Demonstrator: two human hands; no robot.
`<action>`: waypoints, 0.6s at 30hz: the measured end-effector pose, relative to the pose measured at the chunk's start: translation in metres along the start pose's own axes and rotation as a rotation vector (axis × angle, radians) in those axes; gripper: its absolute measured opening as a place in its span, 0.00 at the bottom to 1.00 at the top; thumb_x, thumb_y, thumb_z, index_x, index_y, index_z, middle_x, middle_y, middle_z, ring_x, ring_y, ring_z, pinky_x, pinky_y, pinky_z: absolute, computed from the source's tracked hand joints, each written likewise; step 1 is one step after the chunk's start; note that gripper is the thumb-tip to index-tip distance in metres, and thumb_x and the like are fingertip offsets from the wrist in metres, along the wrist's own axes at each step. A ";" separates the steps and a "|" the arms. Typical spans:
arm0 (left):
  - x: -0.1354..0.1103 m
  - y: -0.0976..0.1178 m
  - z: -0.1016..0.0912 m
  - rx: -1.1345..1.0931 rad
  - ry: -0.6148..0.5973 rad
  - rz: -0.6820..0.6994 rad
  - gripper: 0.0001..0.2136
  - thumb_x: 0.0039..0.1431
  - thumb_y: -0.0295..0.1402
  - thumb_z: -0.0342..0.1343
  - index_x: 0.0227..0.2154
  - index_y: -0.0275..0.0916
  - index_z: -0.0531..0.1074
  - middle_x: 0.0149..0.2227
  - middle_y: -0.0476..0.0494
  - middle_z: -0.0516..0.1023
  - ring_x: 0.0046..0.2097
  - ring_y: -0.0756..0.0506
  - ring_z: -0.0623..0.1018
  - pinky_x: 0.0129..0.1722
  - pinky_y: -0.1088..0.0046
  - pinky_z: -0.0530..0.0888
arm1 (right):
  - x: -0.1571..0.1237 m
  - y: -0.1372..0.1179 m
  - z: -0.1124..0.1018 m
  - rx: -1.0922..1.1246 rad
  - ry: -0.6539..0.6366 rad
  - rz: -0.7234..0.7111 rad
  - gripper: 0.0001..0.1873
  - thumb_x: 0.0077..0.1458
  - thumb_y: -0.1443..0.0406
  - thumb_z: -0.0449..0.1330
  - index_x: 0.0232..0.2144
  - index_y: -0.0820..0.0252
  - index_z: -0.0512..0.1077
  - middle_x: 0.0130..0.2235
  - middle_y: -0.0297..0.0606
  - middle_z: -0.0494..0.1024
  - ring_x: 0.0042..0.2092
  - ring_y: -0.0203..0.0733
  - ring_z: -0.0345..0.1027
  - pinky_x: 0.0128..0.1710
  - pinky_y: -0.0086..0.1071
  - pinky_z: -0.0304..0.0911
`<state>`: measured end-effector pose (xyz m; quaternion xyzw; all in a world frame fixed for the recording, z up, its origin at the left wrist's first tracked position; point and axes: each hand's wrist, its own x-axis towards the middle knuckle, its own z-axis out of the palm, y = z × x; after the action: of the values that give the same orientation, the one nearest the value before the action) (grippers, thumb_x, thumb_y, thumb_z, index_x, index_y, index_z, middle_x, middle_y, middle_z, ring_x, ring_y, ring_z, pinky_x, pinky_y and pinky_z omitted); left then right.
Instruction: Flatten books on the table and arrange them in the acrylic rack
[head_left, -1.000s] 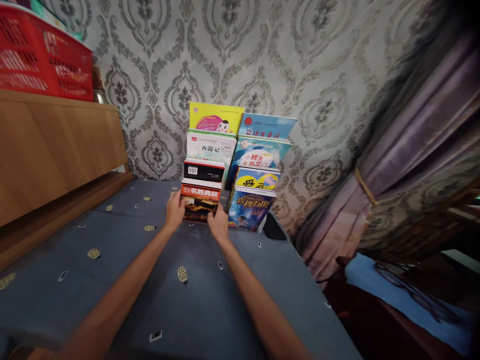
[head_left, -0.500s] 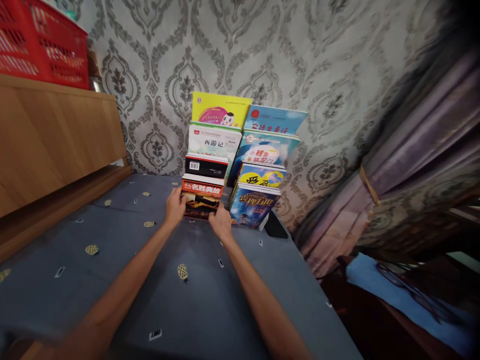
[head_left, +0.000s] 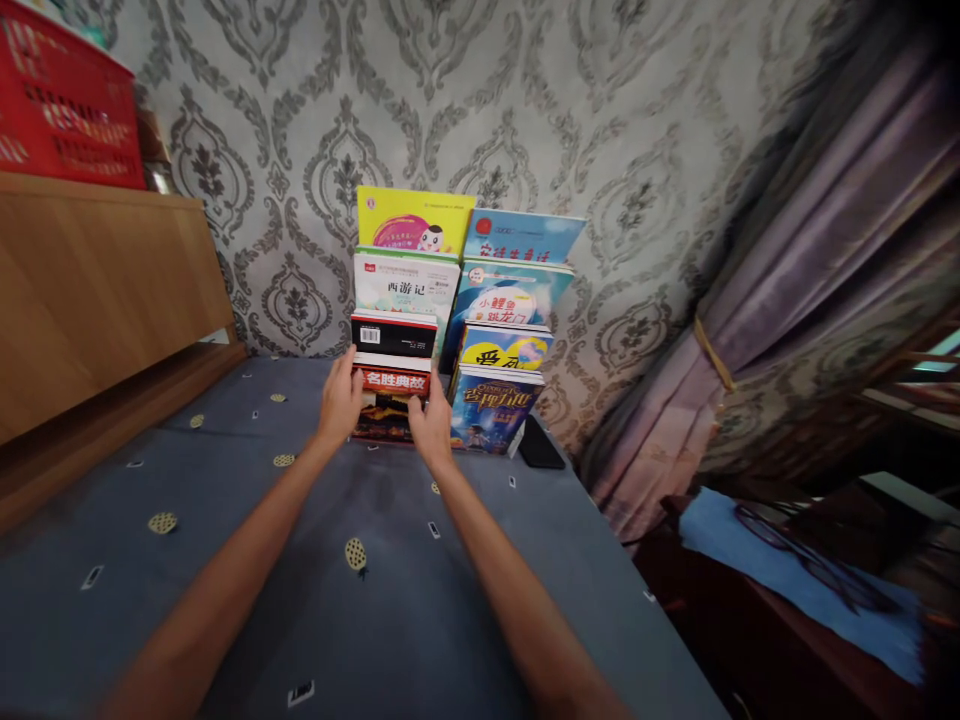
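My left hand [head_left: 341, 398] and my right hand [head_left: 431, 422] clasp the two side edges of a front book [head_left: 390, 415] with a red band and a dark landscape cover. The thumbs lie on its front, and the other fingers are partly hidden behind its sides. It stands upright on the cloth, foremost in the left stack. Behind it rise a black book [head_left: 409, 338] with a barcode, a white book [head_left: 390, 275] and a yellow book [head_left: 442, 212]. Close to my right hand, a dark blue book [head_left: 491, 412] fronts the right stack.
Behind the blue book stand a yellow-and-blue book [head_left: 517, 348] and two light-blue ones. A black phone [head_left: 541, 446] lies beside them. Wooden cabinet [head_left: 97, 290] at left holds a red basket [head_left: 67, 110]. A curtain [head_left: 757, 290] hangs right; glasses [head_left: 810, 560] rest on blue cloth.
Both hands have slid a little higher along the front book's sides. The whole scene has shifted slightly left as the camera turned. The books keep their arrangement.
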<state>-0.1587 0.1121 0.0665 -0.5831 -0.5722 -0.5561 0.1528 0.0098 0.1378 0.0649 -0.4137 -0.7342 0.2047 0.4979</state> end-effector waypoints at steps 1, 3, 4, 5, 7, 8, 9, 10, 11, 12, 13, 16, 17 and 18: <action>0.000 0.001 0.001 0.002 0.001 -0.011 0.22 0.70 0.36 0.41 0.64 0.40 0.61 0.59 0.35 0.72 0.60 0.40 0.72 0.61 0.57 0.69 | 0.001 0.001 0.002 0.011 0.010 0.000 0.34 0.57 0.67 0.48 0.66 0.71 0.56 0.64 0.52 0.68 0.63 0.47 0.63 0.64 0.37 0.57; 0.000 0.004 0.001 0.006 0.000 -0.036 0.22 0.69 0.35 0.41 0.63 0.39 0.62 0.59 0.35 0.72 0.61 0.39 0.71 0.61 0.56 0.69 | 0.002 0.005 0.007 0.042 0.040 -0.002 0.35 0.56 0.67 0.50 0.66 0.70 0.56 0.63 0.51 0.69 0.63 0.48 0.64 0.64 0.39 0.58; 0.000 0.005 0.002 0.010 -0.003 -0.048 0.22 0.69 0.34 0.42 0.63 0.38 0.62 0.60 0.34 0.72 0.61 0.39 0.71 0.62 0.56 0.69 | 0.003 0.007 0.010 0.065 0.059 -0.009 0.36 0.55 0.67 0.51 0.66 0.69 0.57 0.63 0.50 0.69 0.62 0.49 0.64 0.64 0.41 0.58; 0.000 0.006 0.002 0.016 -0.007 -0.059 0.22 0.68 0.33 0.42 0.63 0.38 0.62 0.60 0.34 0.72 0.61 0.39 0.71 0.62 0.56 0.68 | 0.004 0.010 0.012 0.094 0.078 -0.018 0.36 0.54 0.67 0.52 0.66 0.67 0.57 0.63 0.48 0.70 0.62 0.50 0.65 0.64 0.42 0.58; 0.001 0.008 0.002 0.027 -0.013 -0.081 0.22 0.67 0.32 0.42 0.63 0.36 0.63 0.60 0.33 0.71 0.62 0.39 0.71 0.62 0.55 0.68 | 0.005 0.015 0.016 0.153 0.106 -0.034 0.37 0.52 0.67 0.54 0.65 0.64 0.58 0.62 0.47 0.71 0.61 0.51 0.65 0.64 0.45 0.59; 0.001 0.009 0.002 0.032 -0.013 -0.088 0.22 0.67 0.31 0.42 0.62 0.35 0.63 0.60 0.32 0.71 0.62 0.38 0.71 0.62 0.55 0.68 | 0.006 0.017 0.017 0.176 0.113 -0.038 0.37 0.52 0.67 0.54 0.65 0.64 0.59 0.62 0.47 0.70 0.61 0.52 0.65 0.64 0.46 0.59; 0.002 0.009 0.002 0.036 -0.013 -0.092 0.22 0.67 0.31 0.42 0.62 0.35 0.63 0.60 0.32 0.71 0.61 0.38 0.71 0.62 0.55 0.68 | 0.006 0.018 0.018 0.190 0.111 -0.039 0.37 0.52 0.67 0.54 0.65 0.64 0.59 0.63 0.47 0.70 0.61 0.52 0.65 0.64 0.46 0.59; 0.002 0.010 0.001 0.038 -0.012 -0.092 0.22 0.66 0.31 0.43 0.62 0.35 0.64 0.59 0.32 0.72 0.61 0.38 0.71 0.62 0.55 0.68 | 0.006 0.018 0.018 0.198 0.105 -0.039 0.37 0.52 0.67 0.54 0.65 0.65 0.58 0.63 0.49 0.69 0.62 0.52 0.65 0.64 0.47 0.59; 0.002 0.010 0.001 0.038 -0.014 -0.088 0.22 0.66 0.31 0.43 0.62 0.35 0.64 0.59 0.32 0.72 0.61 0.38 0.71 0.62 0.54 0.68 | 0.006 0.019 0.017 0.202 0.096 -0.041 0.37 0.52 0.67 0.54 0.65 0.67 0.58 0.63 0.50 0.69 0.62 0.52 0.65 0.64 0.47 0.59; 0.003 0.009 0.000 0.038 -0.019 -0.081 0.22 0.66 0.31 0.43 0.62 0.35 0.64 0.59 0.32 0.72 0.61 0.38 0.71 0.62 0.54 0.68 | 0.006 0.019 0.016 0.206 0.087 -0.046 0.37 0.53 0.67 0.54 0.65 0.68 0.58 0.64 0.51 0.68 0.62 0.52 0.64 0.64 0.47 0.59; 0.003 0.009 -0.001 0.036 -0.028 -0.073 0.22 0.67 0.31 0.43 0.62 0.35 0.64 0.59 0.32 0.72 0.61 0.38 0.71 0.62 0.53 0.68 | 0.005 0.019 0.014 0.210 0.078 -0.056 0.37 0.53 0.68 0.54 0.65 0.68 0.58 0.64 0.51 0.68 0.63 0.52 0.64 0.65 0.47 0.58; 0.002 0.005 -0.004 0.030 -0.059 -0.040 0.23 0.67 0.31 0.42 0.63 0.35 0.62 0.60 0.32 0.71 0.62 0.38 0.70 0.63 0.53 0.66 | 0.001 0.021 0.011 0.222 0.051 -0.077 0.37 0.52 0.69 0.54 0.65 0.66 0.58 0.65 0.48 0.67 0.64 0.51 0.62 0.66 0.47 0.57; 0.002 0.003 -0.005 0.029 -0.068 -0.027 0.23 0.67 0.31 0.42 0.64 0.35 0.61 0.60 0.32 0.70 0.63 0.39 0.70 0.64 0.54 0.66 | -0.001 0.022 0.011 0.223 0.043 -0.074 0.37 0.52 0.69 0.54 0.66 0.66 0.58 0.65 0.48 0.67 0.64 0.51 0.62 0.66 0.47 0.56; 0.001 0.002 -0.006 0.030 -0.074 -0.013 0.24 0.67 0.32 0.43 0.65 0.36 0.59 0.61 0.32 0.70 0.63 0.39 0.69 0.64 0.54 0.66 | -0.003 0.023 0.010 0.222 0.037 -0.067 0.37 0.52 0.69 0.54 0.66 0.66 0.58 0.65 0.48 0.67 0.64 0.51 0.62 0.66 0.47 0.56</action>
<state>-0.1599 0.1072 0.0703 -0.5972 -0.5895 -0.5264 0.1366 0.0104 0.1498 0.0420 -0.3348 -0.7110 0.2602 0.5609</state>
